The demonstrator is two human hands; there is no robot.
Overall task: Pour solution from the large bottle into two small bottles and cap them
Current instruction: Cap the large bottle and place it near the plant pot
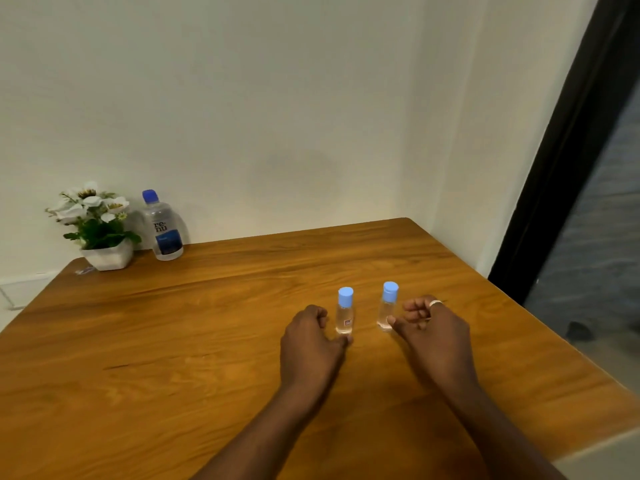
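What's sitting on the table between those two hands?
In the head view, two small bottles stand between the left hand and right hand: the left small bottle and right small bottle, both upright with blue caps on.

Table (pixel 207 306): it runs from you to the wall; everything stands on it.
Far left corner: you have the plant pot (pixel 109 258) by the wall, the large bottle (pixel 164 230) just right of it.
Centre, near you: two small bottles upright, side by side, apart; left small bottle (pixel 344 313), right small bottle (pixel 387 308).
Your left hand (pixel 308 344): just left of the left small bottle, thumb at its base.
Your right hand (pixel 433 327): just right of the right small bottle, thumb at its base.
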